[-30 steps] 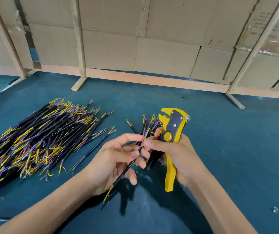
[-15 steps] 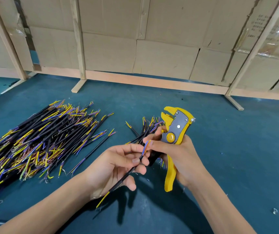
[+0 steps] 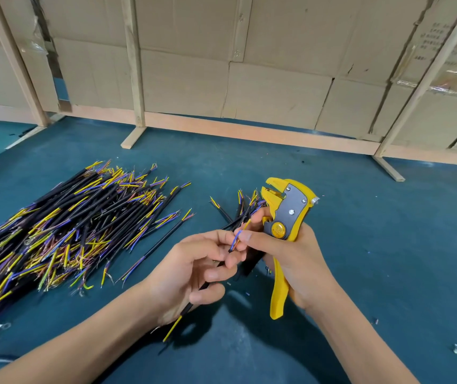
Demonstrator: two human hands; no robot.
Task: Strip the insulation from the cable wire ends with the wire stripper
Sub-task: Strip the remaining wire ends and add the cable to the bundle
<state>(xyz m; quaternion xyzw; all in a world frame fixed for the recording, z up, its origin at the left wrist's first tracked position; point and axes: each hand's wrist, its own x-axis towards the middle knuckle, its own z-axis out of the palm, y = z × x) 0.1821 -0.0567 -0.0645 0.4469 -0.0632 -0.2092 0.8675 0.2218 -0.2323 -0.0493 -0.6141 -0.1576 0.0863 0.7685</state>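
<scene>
Left hand (image 3: 191,270) grips black cable (image 3: 194,296), mid-surface, held above it; cable's yellow/blue wire ends (image 3: 239,235) pinched between both hands' fingertips. Right hand (image 3: 291,261) clenched round yellow wire stripper (image 3: 286,217), head up, handle down. Small cable bunch (image 3: 238,210) behind hands. Big cable pile (image 3: 64,234) at left edge of blue table (image 3: 387,245).

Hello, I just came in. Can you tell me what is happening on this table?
A person is preparing cable ends for stripping. The left hand holds one black cable, and the right hand grips a yellow wire stripper while its fingertips pinch the cable's coloured wires. The wires are not in the stripper's mouth yet. A big pile of cables lies to the left on the blue table, and a smaller bunch lies behind the hands.
</scene>
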